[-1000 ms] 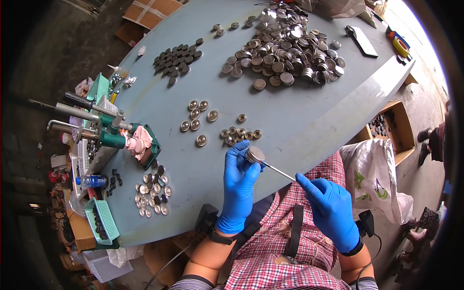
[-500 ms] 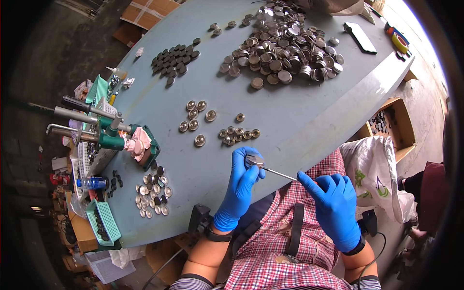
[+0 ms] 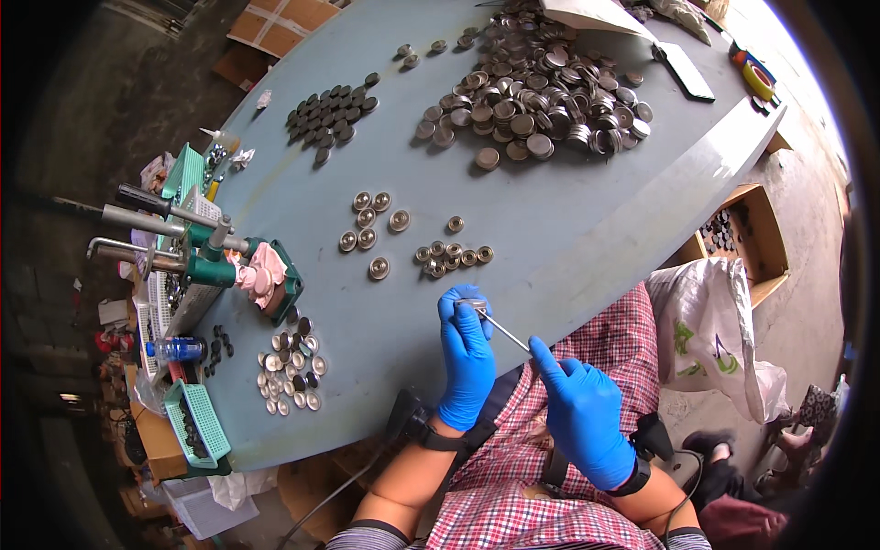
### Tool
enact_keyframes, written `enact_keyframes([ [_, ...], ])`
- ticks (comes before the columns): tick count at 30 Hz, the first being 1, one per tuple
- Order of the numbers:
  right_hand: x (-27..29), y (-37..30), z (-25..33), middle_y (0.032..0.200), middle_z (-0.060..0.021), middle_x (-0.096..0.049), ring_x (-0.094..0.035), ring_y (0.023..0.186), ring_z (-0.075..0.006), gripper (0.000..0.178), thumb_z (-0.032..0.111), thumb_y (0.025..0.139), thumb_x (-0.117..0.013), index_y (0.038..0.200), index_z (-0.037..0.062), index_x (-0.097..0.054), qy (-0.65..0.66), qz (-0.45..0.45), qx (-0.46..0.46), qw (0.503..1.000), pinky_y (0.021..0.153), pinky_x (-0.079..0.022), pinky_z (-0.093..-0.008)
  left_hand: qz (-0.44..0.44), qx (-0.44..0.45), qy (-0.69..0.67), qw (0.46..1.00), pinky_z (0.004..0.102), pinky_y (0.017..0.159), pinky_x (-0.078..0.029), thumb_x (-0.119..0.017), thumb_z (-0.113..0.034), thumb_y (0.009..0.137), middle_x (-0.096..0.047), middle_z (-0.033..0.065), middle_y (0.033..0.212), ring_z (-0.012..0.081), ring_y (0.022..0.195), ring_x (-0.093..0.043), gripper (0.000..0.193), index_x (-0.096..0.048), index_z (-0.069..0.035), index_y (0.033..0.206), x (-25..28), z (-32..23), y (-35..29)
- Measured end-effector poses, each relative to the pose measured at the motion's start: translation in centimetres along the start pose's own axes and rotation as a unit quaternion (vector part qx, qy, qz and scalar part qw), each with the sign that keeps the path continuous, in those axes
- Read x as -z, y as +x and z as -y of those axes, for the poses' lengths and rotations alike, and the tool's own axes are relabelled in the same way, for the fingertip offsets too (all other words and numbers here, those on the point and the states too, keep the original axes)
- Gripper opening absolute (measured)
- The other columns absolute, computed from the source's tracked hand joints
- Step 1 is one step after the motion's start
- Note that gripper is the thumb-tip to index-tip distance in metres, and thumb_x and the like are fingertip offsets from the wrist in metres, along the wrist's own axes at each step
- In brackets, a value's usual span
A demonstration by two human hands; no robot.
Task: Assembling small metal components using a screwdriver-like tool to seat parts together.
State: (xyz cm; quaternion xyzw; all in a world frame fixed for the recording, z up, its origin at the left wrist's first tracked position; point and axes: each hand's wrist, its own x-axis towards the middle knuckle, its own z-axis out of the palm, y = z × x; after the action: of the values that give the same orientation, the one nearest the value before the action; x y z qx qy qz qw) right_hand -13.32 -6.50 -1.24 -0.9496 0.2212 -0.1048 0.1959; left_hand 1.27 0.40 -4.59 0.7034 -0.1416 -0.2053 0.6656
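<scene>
Head view: left hand [image 3: 466,353] pinches a small metal cap [image 3: 473,303] over the tabletop [image 3: 550,229] edge; right hand [image 3: 579,412] grips a thin probe [image 3: 502,330], tip at the cap; seemingly mid-picking, steadiness needed.

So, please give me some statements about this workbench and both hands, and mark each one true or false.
1. Both hands wear blue gloves. True: left hand, right hand.
2. The left hand holds a small round metal part. True.
3. The right hand holds a hammer. False: it holds a thin metal rod pointed at the part.
4. The big pile of metal parts lies at the near edge. False: it lies at the far side of the table.
5. A green press stands to the person's left. True.
</scene>
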Motion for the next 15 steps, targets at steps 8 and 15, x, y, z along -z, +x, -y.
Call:
enact_keyframes([
  [8,-2.1,1.1,0.3,0.076,-0.0102,-0.057,-0.058,0.060,-0.0259,0.065,0.000,0.078,-0.060,0.139,0.0162,-0.046,0.199,-0.011,-0.050,0.979,0.051,-0.047,-0.0377,-0.041,0.019,-0.061,0.997,0.0247,0.070,-0.044,-0.032,-0.040,0.102,-0.050,0.0024,0.091,0.0098,0.077,-0.048,0.040,-0.049,-0.007,0.118,-1.1,-0.6,-0.6],
  [15,-0.7,1.7,-1.3,0.076,-0.0112,-0.062,-0.061,0.062,-0.0273,0.057,0.004,0.080,-0.065,0.134,0.0187,-0.053,0.275,-0.004,-0.059,0.960,0.055,-0.049,-0.0365,0.093,0.046,-0.225,0.969,0.0263,0.066,-0.044,-0.036,-0.032,0.101,-0.054,0.0052,0.083,0.0121,0.071,-0.051,0.038,-0.050,-0.003,0.122,1.3,-0.3,0.9],
])
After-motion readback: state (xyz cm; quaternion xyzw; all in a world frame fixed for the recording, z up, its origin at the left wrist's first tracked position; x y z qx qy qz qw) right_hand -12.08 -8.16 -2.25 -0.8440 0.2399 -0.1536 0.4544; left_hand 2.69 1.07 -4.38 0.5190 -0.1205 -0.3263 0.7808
